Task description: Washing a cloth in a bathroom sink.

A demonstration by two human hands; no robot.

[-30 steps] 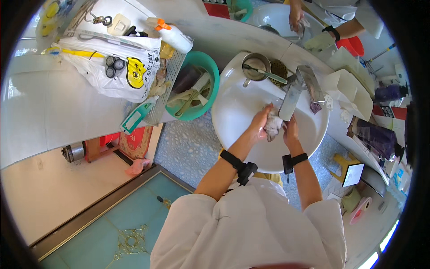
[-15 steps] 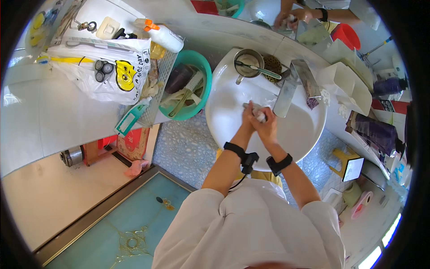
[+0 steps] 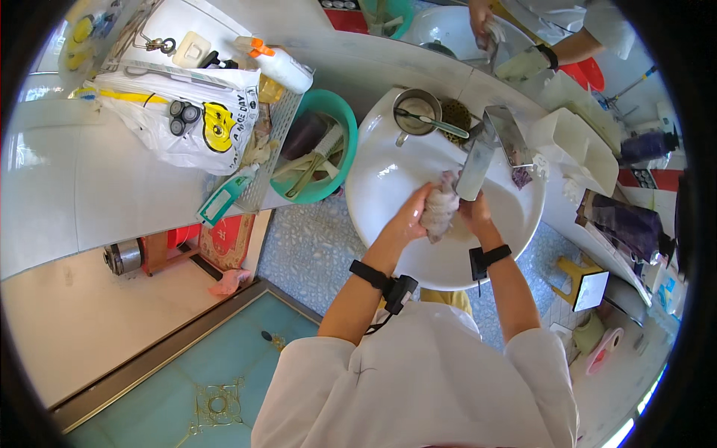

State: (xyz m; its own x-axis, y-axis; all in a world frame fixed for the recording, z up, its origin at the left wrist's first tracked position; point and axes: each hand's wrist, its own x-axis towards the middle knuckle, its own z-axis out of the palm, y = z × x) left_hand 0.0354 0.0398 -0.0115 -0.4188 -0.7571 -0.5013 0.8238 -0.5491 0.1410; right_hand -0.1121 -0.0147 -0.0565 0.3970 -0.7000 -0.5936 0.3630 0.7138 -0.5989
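A wet, crumpled whitish cloth [image 3: 439, 212] hangs bunched over the white washbasin [image 3: 373, 190]. My left hand [image 3: 412, 213] is closed on its left side. Just right of the cloth, my right hand [image 3: 476, 216] is raised by the end of the flat silver faucet [image 3: 476, 168]. The spout covers part of the right fingers, so their grip is hidden. On the basin's back ledge stands a metal mug [image 3: 415, 103] with a toothbrush [image 3: 441, 123] lying across it.
Left of the basin sits a green tub [image 3: 351, 123] holding brushes. A shelf further left carries a white plastic bag [image 3: 168, 131], a shaver [image 3: 184, 116] and a white spray bottle [image 3: 284, 69]. White containers [image 3: 571, 142] stand right of the faucet. A yellow stool [image 3: 571, 280] is on the floor.
My hands were together squeezing the balled cloth; now they are apart. The cloth has loosened into a longer bunch in my left hand, and my right hand has moved right, to the faucet's end.
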